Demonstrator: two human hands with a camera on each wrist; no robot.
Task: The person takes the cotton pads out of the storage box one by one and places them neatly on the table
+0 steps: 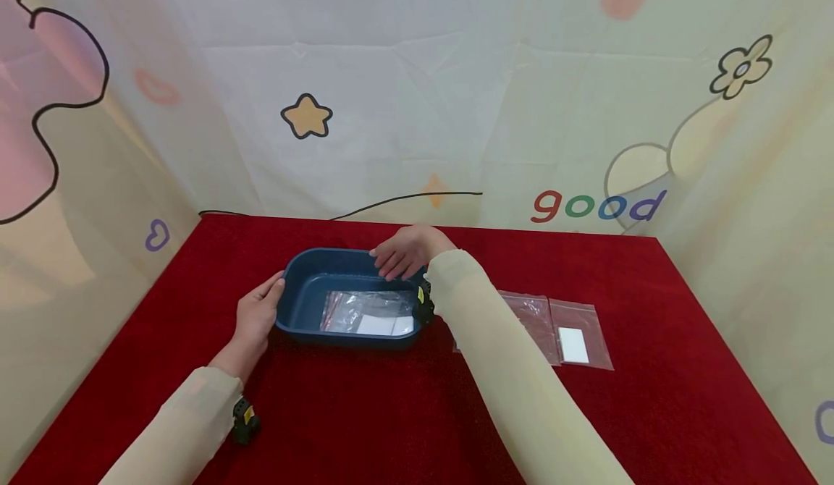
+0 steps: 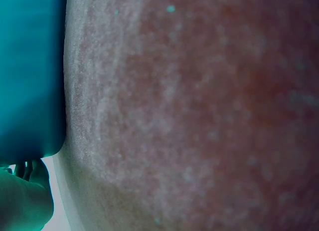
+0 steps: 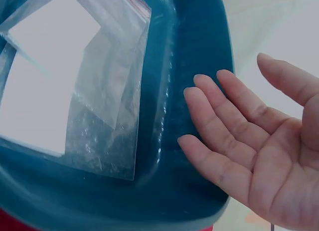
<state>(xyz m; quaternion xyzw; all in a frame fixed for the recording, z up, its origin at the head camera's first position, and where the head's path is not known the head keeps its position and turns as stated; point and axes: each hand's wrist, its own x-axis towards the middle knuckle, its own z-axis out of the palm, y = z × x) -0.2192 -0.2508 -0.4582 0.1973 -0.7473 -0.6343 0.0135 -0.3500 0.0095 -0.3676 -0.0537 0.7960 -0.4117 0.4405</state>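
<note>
A blue plastic basin stands on the red cloth. My left hand holds its left end, thumb at the rim; in the left wrist view the hand shows small against the basin wall. Over the far right part of the basin, my right hand has its fingers extended and holds nothing. In the right wrist view that hand is palm up, fingers spread. Inside the basin lie clear zip bags with white cards in them, overlapping each other.
To the right, partly behind the right forearm, a clear zip bag lies on the red cloth. Beside it is another zip bag with a white card inside. A printed curtain hangs behind the table.
</note>
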